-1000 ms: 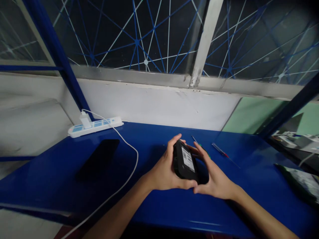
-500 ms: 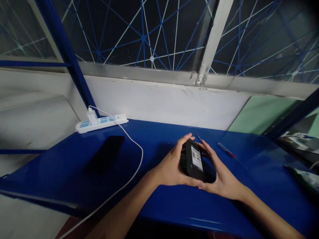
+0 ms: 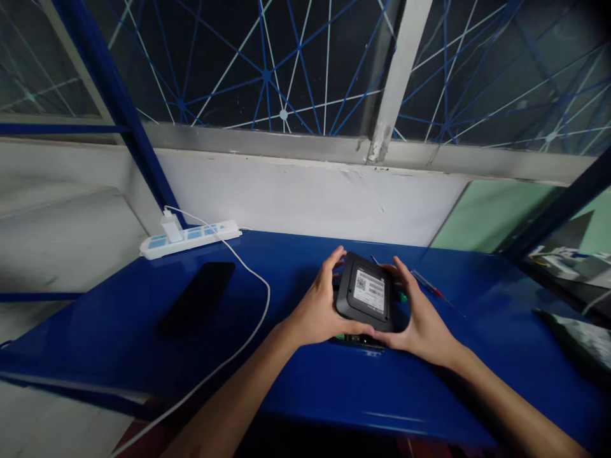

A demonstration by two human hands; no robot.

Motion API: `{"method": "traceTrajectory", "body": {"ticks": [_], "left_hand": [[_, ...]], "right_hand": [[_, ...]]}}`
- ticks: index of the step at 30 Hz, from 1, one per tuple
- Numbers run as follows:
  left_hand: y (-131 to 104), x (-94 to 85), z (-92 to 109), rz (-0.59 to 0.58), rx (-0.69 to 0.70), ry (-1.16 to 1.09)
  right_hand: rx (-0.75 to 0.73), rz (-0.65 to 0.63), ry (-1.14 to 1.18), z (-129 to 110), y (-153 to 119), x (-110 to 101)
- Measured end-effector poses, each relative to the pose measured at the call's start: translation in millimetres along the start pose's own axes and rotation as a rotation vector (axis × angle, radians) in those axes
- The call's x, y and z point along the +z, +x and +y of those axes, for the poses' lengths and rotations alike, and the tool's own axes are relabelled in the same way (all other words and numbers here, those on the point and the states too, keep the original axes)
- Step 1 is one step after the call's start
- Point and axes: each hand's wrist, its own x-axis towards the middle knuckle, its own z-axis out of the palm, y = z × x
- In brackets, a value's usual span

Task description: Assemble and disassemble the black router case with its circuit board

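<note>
Both hands grip a black plastic device cover (image 3: 351, 306), tilted, with a white printed label (image 3: 369, 291) facing up toward me. My left hand (image 3: 312, 315) closes on its left edge, thumb along the near side. On the right edge, my right hand (image 3: 422, 327) does the same, and the thumbs almost meet in front. Under the cover, a green circuit board (image 3: 359, 341) peeks out at the near side; whether it is joined to the cover I cannot tell. Beyond the right hand lies a slim screwdriver (image 3: 433, 288) with a red part.
On the blue table (image 3: 305, 388), a black phone (image 3: 196, 298) lies to the left. A white cable (image 3: 264, 305) runs from a charger (image 3: 172, 227) in the power strip (image 3: 193, 238) toward me. A thin tool tip (image 3: 375, 259) shows behind the cover. A dark green packet (image 3: 573, 346) lies far right.
The black cover has turned from nearly upright on edge to a flatter tilt, so its label now faces me. Green board parts now show beneath it. The view has shifted slightly.
</note>
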Motion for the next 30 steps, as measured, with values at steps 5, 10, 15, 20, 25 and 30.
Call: {"method": "traceTrajectory", "body": {"ticks": [5, 10, 15, 20, 25, 30], "left_hand": [[1, 0.5, -4, 0.055, 0.015, 0.117], [2, -3.2, -3, 0.013, 0.092, 0.318], [3, -6.6, -1, -0.046, 0.161, 0.421], [1, -6.4, -1, -0.085, 0.175, 0.39], [-1, -6.6, 0, -0.124, 0.152, 0.385], [0, -7.0, -2, -0.112, 0.166, 0.424]], "right_hand": [[-0.027, 0.033, -0.052, 5, 2, 0], [-0.041, 0.0, -0.102, 11, 2, 1], [-0.063, -0.032, -0.133, 12, 1, -2], [-0.096, -0.065, -0.14, 9, 1, -4], [-0.12, -0.087, -0.141, 6, 2, -6], [-0.136, -0.094, -0.145, 4, 4, -7]]}}
